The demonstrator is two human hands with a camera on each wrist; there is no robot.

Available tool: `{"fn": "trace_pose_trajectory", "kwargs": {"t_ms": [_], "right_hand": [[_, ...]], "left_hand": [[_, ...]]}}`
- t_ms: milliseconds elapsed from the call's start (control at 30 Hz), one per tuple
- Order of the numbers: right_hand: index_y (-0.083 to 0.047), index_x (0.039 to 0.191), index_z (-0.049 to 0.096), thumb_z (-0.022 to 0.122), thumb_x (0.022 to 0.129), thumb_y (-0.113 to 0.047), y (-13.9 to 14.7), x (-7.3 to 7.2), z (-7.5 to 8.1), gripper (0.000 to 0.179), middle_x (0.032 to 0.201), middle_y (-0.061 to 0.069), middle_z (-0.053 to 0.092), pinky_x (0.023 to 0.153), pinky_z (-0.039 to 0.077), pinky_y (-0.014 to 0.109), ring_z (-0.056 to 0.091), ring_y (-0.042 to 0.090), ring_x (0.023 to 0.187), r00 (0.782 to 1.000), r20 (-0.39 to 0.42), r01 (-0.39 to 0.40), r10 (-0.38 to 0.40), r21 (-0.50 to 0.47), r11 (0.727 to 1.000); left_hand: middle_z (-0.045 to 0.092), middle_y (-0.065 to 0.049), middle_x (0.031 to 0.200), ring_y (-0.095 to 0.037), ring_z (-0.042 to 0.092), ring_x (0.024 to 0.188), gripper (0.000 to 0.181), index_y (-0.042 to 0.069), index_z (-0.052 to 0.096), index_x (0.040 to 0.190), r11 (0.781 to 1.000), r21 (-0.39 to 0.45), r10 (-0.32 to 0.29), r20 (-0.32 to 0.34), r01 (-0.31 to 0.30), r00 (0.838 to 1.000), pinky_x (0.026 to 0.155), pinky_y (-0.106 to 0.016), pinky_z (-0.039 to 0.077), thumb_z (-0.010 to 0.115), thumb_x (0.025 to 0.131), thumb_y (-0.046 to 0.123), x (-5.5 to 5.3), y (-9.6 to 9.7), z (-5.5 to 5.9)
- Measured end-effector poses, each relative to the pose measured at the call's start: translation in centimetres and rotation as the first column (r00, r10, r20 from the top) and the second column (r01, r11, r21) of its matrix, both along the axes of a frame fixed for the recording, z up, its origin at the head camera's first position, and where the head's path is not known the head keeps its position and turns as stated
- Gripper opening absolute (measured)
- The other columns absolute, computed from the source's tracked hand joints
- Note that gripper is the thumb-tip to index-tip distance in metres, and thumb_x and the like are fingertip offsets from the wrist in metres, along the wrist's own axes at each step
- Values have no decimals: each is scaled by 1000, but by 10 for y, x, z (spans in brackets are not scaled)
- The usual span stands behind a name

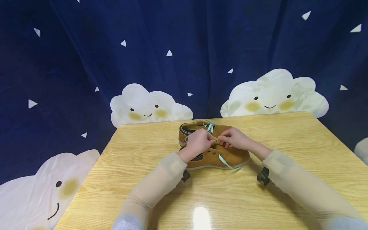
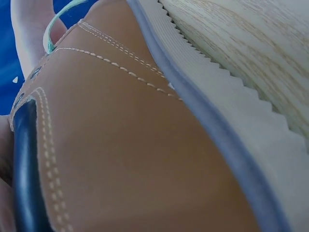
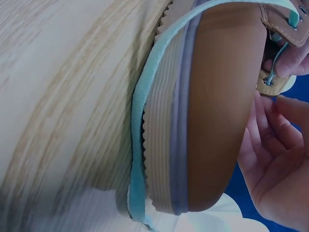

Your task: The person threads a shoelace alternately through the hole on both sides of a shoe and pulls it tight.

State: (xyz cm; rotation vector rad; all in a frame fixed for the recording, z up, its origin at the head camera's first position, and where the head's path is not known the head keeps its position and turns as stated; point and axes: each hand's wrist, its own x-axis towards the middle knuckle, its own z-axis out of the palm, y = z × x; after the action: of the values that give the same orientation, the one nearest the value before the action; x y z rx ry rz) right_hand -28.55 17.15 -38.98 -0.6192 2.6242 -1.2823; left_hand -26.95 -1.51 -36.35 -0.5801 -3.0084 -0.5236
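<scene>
A brown lace-up shoe lies nearer me, toe to the right, with a loose light-blue shoelace trailing over its toe side. My left hand reaches over this shoe and pinches its tan eyelet flap, through which a strand of lace passes. From the toe side, my right hand has thumb and fingertips together at the flap's edge; whether they also pinch a lace end is hidden. In the left wrist view, the shoe's stitched side covers most of the left hand.
Just behind stands a second brown shoe, its light-blue lace threaded. Both shoes rest on a light wooden table. A dark blue curtain with clouds hangs behind the table's back edge.
</scene>
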Motion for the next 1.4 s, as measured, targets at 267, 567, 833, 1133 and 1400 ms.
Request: {"fn": "trace_pose_trajectory", "kwargs": {"t_ms": [267,567,833,1133,1400], "right_hand": [[2,88,70,58,98,-10,3,-4,-4,19,70,2,63,47,41,24,52,11,53,999,20,34,-34,8,999],[9,92,68,58,96,-7,3,-11,-6,19,55,-4,47,45,28,20,35,5,45,990,136,-16,27,-79,997],[8,97,64,58,98,-16,11,-18,-9,24,56,-4,42,44,22,19,27,4,44,925,365,-36,102,-183,982],[2,94,67,59,97,-18,10,-20,-12,22,58,-4,44,44,25,20,31,6,45,934,351,-1,68,-189,982],[5,100,66,58,97,-14,20,-20,-14,22,63,-4,52,43,31,18,40,3,47,936,345,171,-69,-275,946]], "left_hand": [[46,11,45,-10,46,47,41,24,64,52,1000,20,-9,13,9,1000,42,-25,32,70,90,37,1,-1,-2],[54,13,51,-9,49,49,30,25,75,63,1000,24,-5,12,5,1000,44,-25,35,70,90,36,-1,0,-6],[56,16,55,-8,51,51,21,27,79,71,1000,21,8,14,-8,1000,46,-26,39,71,89,36,-1,1,-7],[60,16,60,-4,52,54,15,27,80,81,1000,7,-24,-92,25,996,46,-24,40,70,90,34,5,-8,-3],[67,17,72,0,57,59,6,26,77,83,987,154,16,-327,37,945,47,-21,39,74,87,30,7,-25,-1]]}}
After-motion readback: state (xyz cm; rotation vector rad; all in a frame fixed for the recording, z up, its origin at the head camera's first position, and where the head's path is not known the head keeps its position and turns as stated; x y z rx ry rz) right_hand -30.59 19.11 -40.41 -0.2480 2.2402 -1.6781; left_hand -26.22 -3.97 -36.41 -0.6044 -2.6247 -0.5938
